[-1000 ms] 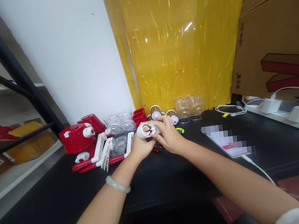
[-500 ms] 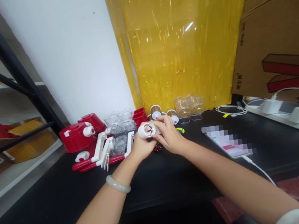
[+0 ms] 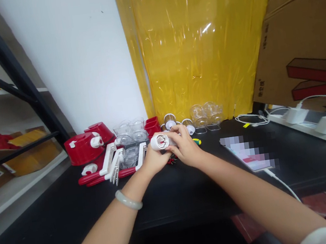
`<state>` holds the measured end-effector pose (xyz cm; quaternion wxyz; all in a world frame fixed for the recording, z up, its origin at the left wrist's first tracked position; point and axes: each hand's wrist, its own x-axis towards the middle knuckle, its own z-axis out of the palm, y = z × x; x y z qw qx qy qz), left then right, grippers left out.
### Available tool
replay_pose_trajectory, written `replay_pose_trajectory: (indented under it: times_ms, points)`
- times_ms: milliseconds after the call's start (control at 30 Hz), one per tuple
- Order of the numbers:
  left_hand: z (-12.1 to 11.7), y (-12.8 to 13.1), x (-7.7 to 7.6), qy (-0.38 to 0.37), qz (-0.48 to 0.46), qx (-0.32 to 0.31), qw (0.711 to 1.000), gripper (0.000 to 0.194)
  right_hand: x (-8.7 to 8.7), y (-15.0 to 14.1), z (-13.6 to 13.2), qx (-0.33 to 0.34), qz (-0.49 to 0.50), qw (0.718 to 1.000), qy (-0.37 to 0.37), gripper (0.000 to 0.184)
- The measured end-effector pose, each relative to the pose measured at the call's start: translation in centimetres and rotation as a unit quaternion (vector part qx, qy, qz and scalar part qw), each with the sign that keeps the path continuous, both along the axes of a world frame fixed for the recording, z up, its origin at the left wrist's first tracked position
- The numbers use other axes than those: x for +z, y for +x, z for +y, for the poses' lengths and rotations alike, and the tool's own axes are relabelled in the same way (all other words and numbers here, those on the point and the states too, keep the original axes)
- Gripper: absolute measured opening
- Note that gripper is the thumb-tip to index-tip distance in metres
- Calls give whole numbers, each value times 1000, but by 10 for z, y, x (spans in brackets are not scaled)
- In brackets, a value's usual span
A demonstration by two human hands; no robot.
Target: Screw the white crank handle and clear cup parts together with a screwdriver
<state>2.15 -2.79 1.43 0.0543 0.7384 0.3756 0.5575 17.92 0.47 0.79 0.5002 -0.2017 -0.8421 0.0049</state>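
Above the black tabletop, both hands meet on a white cylindrical plastic part (image 3: 155,143). Its round open end faces me and shows inner ribs with a small red piece inside. My left hand (image 3: 154,162) is closed around it from below and the left, a pale bangle on the wrist. With bent fingers, my right hand (image 3: 186,147) grips its right side; the fingertips' far side is hidden. Just left of the hands lie white arms with red handles (image 3: 127,172) and clear plastic cups (image 3: 131,156). Behind are red square containers (image 3: 152,126) and pleated cylindrical filters (image 3: 169,121).
Red housings (image 3: 80,149) sit at the left, near a black-framed shelf (image 3: 36,104). A yellow-green handle (image 3: 197,142) shows beside my right hand. Further right are a phone (image 3: 250,158) on a cable, a white power strip (image 3: 303,129) and a large cardboard box (image 3: 299,40).
The white part has turned slightly in my hands, its inner ribs showing at a different angle. Both hands stay in almost the same place.
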Motion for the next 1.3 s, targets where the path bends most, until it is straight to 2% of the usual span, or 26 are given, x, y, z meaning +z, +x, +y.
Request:
replay_pose_trajectory:
  times_ms: [233,400,500,600,700,833,1033,1200,1300]
  points:
    - [1,0,-3,-34,-25,10,999,42,0,-1,0,-13,-9,1000,-9,38]
    - [3,-3,-3,-42,-42,2,998,38,-2,-1,1,-5,-1,1000,1,43]
    - [6,-6,2,-48,-117,-11,992,41,-3,2,8,-22,32,999,-19,54]
    - [8,-13,9,-97,-261,-80,957,51,-5,5,20,-41,79,995,-45,56]
    - [9,-20,16,-170,-332,-157,914,47,-7,6,30,-43,84,994,-62,53]
    - [9,-25,20,-192,-339,-202,898,50,-10,6,32,-35,51,996,-62,45]
    - [10,-32,17,-200,-346,-217,891,53,-7,3,14,-20,12,999,-31,36]
    - [8,-33,15,-217,-318,-233,893,59,-2,1,2,-36,-13,999,-10,27]
    - [4,-31,16,-227,-314,-263,884,67,0,0,-1,-49,-19,999,11,22]
